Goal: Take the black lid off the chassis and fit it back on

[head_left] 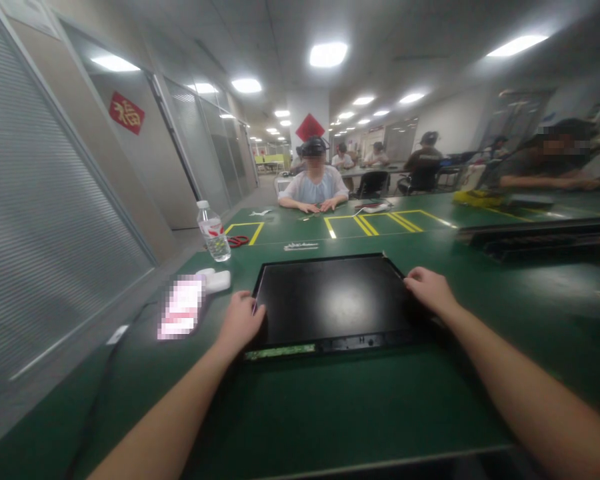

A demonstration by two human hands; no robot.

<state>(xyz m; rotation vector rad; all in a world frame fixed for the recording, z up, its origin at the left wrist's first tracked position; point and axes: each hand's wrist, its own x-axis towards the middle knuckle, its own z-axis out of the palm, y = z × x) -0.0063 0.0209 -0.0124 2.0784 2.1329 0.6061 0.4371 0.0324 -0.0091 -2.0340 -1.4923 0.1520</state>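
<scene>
A black flat screen panel [300,300] in a thin dark frame lies on the green table in front of me. Along its near edge runs a strip of green circuit board [280,352] beside a dark metal strip. My left hand [241,320] grips the panel's left edge, thumb over the front and fingers curled round the side. At the opposite edge, my right hand [430,288] pinches the frame near its upper right part. The undersides of both grips are hidden.
Left of the panel stand a water bottle [213,233], red-handled scissors [238,241], a white device [217,281] and a lit phone [181,307]. A cable [105,380] crosses the table's left side. A person [314,181] sits opposite. Dark long parts [530,237] lie at right.
</scene>
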